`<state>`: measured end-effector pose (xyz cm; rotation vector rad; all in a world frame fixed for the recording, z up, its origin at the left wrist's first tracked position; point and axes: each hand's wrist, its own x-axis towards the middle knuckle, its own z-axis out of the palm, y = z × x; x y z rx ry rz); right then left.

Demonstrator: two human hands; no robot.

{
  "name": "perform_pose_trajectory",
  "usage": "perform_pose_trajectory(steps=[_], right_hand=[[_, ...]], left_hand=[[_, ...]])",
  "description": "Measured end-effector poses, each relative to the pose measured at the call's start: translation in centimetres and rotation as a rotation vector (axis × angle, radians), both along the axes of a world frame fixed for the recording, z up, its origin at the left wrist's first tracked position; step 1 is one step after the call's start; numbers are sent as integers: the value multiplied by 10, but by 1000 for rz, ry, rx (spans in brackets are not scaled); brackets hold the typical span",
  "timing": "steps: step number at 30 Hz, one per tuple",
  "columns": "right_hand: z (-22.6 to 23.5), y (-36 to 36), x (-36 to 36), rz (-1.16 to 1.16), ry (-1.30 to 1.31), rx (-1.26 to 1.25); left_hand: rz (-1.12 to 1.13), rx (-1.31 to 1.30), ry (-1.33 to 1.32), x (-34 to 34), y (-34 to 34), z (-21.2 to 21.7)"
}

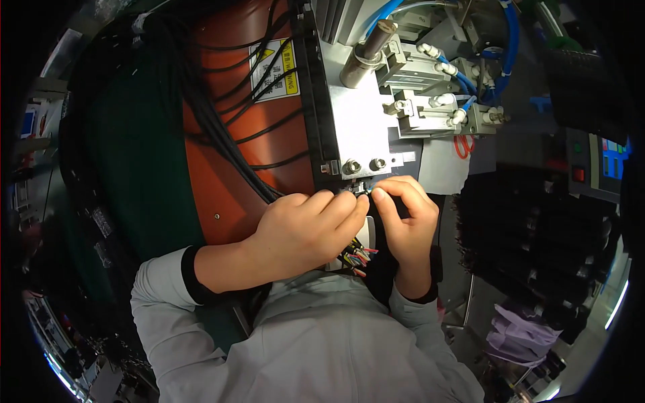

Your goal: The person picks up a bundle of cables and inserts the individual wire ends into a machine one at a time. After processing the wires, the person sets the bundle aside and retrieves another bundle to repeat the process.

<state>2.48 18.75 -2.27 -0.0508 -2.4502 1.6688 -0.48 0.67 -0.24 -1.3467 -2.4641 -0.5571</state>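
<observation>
Both my hands meet at the front edge of a metal fixture plate [359, 121], below its two bolts. My left hand [306, 225] is closed, fingers curled, its fingertips at a small metallic part [361, 188] under the plate edge. Thumb and forefinger of my right hand [411, 218] are pinched together right beside that part. What either hand grips is too small or hidden to name. Coloured wire ends [359, 256], red, yellow and white among them, stick out of dark sheaths just below my left hand.
Black cables [218, 127] run over an orange-brown surface [208, 201] on the left, with a warning label [274, 70]. Pneumatic cylinders [423, 114] with blue tubes stand at right behind the plate. Red-handled scissors [463, 145] lie nearby. Bundled black cables [537, 235] hang far right.
</observation>
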Motion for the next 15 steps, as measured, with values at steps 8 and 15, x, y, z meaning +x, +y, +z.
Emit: perform_pose_trajectory(steps=[8, 15], right_hand=[[-7, -5, -4, 16, 129, 261], [-22, -7, -4, -77, 62, 12]], left_hand=[[122, -129, 44, 4, 5, -1], [99, -53, 60, -2, 7, -4]])
